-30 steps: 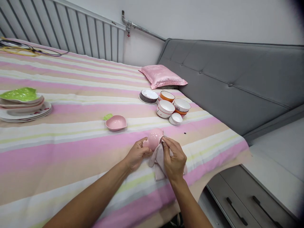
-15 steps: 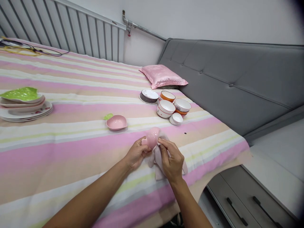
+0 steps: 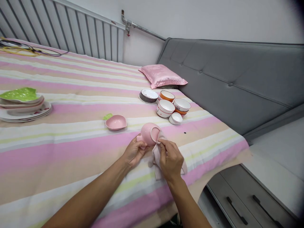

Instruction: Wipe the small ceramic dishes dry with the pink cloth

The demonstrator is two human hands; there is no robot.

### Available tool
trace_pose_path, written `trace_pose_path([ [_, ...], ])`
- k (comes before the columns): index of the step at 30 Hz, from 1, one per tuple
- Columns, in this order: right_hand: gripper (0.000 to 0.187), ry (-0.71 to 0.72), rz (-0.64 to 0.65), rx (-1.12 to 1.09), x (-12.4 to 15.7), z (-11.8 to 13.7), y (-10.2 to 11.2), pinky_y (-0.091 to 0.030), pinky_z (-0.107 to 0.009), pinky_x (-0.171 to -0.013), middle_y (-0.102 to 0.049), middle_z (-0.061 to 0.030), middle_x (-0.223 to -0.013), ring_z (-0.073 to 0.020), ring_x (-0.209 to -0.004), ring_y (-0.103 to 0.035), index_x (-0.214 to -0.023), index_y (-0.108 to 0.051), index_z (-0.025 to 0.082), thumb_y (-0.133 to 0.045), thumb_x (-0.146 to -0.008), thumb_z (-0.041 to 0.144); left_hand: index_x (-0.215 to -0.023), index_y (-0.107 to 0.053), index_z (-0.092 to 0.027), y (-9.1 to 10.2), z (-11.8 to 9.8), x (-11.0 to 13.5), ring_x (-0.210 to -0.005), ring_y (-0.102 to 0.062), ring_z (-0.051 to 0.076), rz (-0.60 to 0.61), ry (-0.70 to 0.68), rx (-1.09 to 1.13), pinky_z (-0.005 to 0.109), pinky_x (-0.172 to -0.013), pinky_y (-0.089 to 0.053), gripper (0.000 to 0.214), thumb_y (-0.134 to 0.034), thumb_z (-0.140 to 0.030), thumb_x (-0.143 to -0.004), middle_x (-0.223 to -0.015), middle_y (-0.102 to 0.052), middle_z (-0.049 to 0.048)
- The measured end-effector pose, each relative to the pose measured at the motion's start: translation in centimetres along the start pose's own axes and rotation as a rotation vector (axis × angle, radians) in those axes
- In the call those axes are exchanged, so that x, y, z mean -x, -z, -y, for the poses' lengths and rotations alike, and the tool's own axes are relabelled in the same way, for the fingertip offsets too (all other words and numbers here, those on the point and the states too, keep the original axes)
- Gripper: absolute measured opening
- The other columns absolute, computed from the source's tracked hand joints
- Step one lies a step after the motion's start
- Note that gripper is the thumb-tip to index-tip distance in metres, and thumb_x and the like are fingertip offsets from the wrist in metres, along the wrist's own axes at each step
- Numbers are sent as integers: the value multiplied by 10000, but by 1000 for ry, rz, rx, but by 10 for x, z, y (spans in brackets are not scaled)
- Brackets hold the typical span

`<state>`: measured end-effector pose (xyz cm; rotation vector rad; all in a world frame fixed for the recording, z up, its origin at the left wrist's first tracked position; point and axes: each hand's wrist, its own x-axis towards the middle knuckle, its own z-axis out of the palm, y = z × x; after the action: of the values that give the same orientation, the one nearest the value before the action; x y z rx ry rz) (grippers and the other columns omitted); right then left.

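My left hand [image 3: 133, 152] grips a small pink dish [image 3: 148, 134], tilted so its underside faces me, above a striped bedspread [image 3: 71, 152]. My right hand [image 3: 169, 160] pinches a pale pink cloth [image 3: 157, 156] against the dish's right rim; the rest of the cloth hangs down under my palm. A second pink dish [image 3: 116, 122] with a green leaf-shaped tab lies on the spread just beyond my hands.
Orange-rimmed bowls [image 3: 173, 107], small saucers [image 3: 176, 118] and a stack of little plates [image 3: 148, 96] sit at the far right near a pink pillow [image 3: 162, 75]. Large plates [image 3: 23, 107] topped by a green one lie at left. A grey headboard [image 3: 237, 82] and drawers [image 3: 239, 205] flank the right.
The pink dish has turned in my left hand and shifted slightly left and up. My right hand with the cloth has slid along its rim.
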<state>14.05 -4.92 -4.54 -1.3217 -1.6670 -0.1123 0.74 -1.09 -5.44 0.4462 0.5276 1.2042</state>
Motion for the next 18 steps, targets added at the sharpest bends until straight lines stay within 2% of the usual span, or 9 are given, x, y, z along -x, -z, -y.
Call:
trace_pose_path([
  [6,235,5,-65,14,-1,-7,1,-471,-305,-815,-663,-56,-946,-164,-938,-585,-986,-616,194,-433,-846,144,-712,-542,-147,-2,3,3,-560,-452,75,68,41,-98,213,-597,-416,251,-500,23,-532,-564,-499,-40],
  [13,237,41,-99,-55,-2,-7,4,-484,-342,-837,-663,-59,-978,-176,-969,-595,-999,-609,203,-439,-846,144,-888,-575,-161,-5,5,8,-609,-496,92,137,72,-200,216,-596,-411,381,-501,-5,-548,-709,-583,-6],
  [18,249,92,-68,-103,-3,-5,4,-485,-339,-853,-665,-51,-991,-172,-997,-591,-1001,-606,207,-445,-835,113,-872,-588,-150,-5,5,8,-563,-479,79,161,66,-214,200,-558,-394,378,-478,12,-549,-646,-557,-19],
])
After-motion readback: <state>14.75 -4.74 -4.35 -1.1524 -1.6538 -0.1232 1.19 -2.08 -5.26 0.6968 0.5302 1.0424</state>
